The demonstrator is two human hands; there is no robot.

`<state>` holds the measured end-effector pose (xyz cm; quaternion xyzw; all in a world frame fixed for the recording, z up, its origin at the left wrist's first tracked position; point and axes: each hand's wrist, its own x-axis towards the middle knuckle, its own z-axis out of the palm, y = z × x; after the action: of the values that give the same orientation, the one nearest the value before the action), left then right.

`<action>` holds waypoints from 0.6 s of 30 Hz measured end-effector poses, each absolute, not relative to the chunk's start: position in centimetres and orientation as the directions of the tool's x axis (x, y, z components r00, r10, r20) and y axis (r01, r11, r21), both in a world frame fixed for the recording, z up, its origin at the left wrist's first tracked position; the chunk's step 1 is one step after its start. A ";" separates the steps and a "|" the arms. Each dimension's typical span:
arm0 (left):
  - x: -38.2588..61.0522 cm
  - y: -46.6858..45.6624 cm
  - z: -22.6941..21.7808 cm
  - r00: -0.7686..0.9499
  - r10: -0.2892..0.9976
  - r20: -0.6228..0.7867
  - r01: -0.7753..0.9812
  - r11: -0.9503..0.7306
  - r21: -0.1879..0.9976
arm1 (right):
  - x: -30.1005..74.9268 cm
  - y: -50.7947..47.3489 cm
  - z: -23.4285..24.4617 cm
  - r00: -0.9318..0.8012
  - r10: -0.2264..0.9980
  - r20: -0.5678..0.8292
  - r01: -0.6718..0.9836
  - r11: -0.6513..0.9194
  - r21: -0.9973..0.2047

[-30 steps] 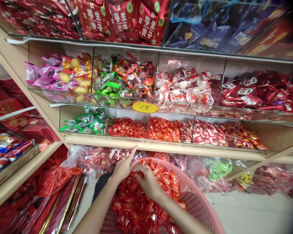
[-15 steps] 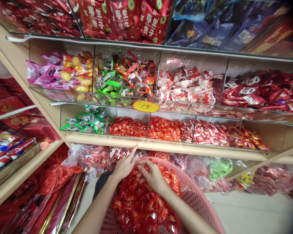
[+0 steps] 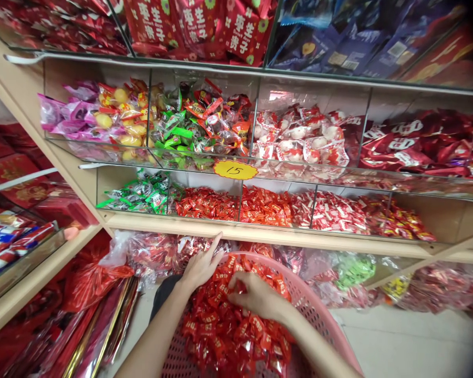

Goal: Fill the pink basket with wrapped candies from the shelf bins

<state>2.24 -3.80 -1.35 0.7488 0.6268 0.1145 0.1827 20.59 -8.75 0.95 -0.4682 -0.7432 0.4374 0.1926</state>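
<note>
Overall: a head-worn camera looks down at two bare hands working in a basket of sweets, in front of a shop shelf.
Basket: a pink perforated plastic basket (image 3: 319, 321) sits low in the middle, its far rim just under the front edge of the wooden shelf (image 3: 284, 237).
Sweets: small red foil-wrapped sweets (image 3: 220, 336) fill the basket in a loose heap.
Left hand: the left hand (image 3: 199, 270) rests at the basket's far-left rim with its fingers spread open, the forefinger pointing up towards the shelf.
Right hand: the right hand (image 3: 256, 296) lies on top of the heap, just beside the left. Its fingers curl down into the sweets, and whether they pinch one cannot be told.
Handling: each sweet looks light, crinkly and slippery, and the heap would likely shift. A cupped scoop, or a pinch at a wrapper's end, seems the surest hold.
Surroundings: glass bins of red sweets (image 3: 266, 206) line the shelf, below a yellow tag (image 3: 235, 169) marked 15.
</note>
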 end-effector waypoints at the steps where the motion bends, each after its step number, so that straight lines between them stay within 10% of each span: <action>1: 2.2 -3.8 -1.3 0.188 0.981 -0.058 0.898 -0.147 0.414 | 20.3 -9.3 1.0 -0.515 0.846 -0.140 0.594 0.234 -0.769; 7: 2.2 -3.8 -1.4 0.183 0.981 -0.060 0.905 -0.144 0.401 | 18.3 -10.9 0.7 -0.537 0.811 -0.233 0.821 0.439 -0.365; 18: 2.2 -3.8 -1.4 0.187 0.981 -0.043 0.904 -0.155 0.399 | 18.2 -10.9 1.0 -0.519 0.820 -0.240 0.844 0.449 -0.292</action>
<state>2.18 -3.85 -1.44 0.7512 0.6274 0.1138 0.1707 18.22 -10.86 1.01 -0.4893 -0.8506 0.1899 -0.0317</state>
